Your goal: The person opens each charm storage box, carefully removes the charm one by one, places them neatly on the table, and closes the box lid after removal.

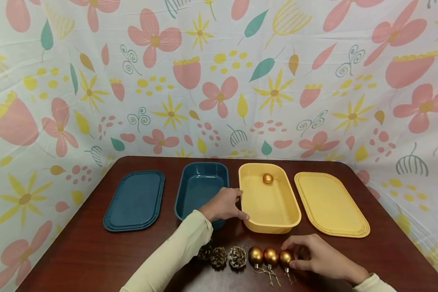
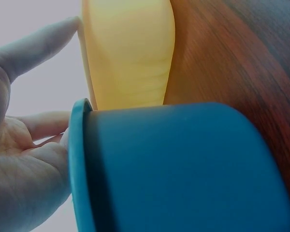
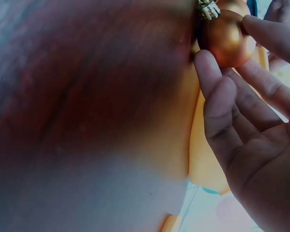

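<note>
A gold Christmas bauble [image 1: 286,258], at the right end of a short row on the table, is pinched between the thumb and fingers of my right hand [image 1: 319,257]. The right wrist view shows the same ball with its metal cap by my fingertips [image 3: 210,72]. Beside it lie two more gold baubles [image 1: 270,257] with string loops. My left hand [image 1: 224,205] touches the left rim of the yellow container [image 1: 273,229] with outstretched thumb and fingers, above the blue container's [image 1: 180,198] right side. Another gold bauble [image 1: 267,179] sits inside the yellow container.
Pinecones [image 1: 237,257] lie left of the baubles, one partly hidden by my left sleeve. A dark blue lid [image 1: 135,200] is at the left of the brown table [image 1: 76,243], a yellow lid [image 1: 332,205] at the right. A flowered cloth [image 1: 219,113] hangs behind.
</note>
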Demonstrator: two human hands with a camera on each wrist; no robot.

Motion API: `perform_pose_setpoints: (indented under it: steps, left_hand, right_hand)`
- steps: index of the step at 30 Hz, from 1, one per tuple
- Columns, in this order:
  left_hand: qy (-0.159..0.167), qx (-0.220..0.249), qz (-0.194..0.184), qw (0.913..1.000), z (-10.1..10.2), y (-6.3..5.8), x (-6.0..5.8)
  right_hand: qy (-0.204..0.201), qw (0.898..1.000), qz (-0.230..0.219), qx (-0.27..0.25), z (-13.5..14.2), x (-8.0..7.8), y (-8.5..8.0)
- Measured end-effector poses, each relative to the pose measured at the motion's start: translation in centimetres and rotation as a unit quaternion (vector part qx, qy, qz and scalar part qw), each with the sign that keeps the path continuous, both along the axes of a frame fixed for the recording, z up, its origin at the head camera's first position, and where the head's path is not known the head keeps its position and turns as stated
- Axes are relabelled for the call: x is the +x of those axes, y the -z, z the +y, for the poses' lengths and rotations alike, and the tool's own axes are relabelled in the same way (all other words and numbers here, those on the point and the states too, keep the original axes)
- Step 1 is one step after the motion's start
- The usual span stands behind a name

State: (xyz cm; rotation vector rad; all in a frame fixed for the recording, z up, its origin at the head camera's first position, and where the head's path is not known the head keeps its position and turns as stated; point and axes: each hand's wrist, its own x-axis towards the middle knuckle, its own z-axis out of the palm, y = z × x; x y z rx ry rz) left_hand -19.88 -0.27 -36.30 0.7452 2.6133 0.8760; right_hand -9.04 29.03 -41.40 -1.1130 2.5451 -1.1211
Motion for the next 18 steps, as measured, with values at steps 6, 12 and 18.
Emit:
perform_pose_setpoints:
  steps: [6, 12, 18]
  left_hand:
    - [0.003, -0.004, 0.007, 1.0, 0.05, 0.06, -0.06]
    - [0.0, -0.001, 0.005, 1.0, 0.04, -0.01, -0.02]
    - [-0.002, -0.014, 0.013, 0.9998, 0.05, -0.01, 0.13]
  right_hand:
    - [0.01, 1.0, -0.011, -0.004, 0.01, 0.1, 0.06]
    - [0.012, 1.0, -0.024, -0.01, 0.19, 0.14, 0.04]
    - [0.009, 0.999, -0.04, -0.014, 0.34, 0.22, -0.03]
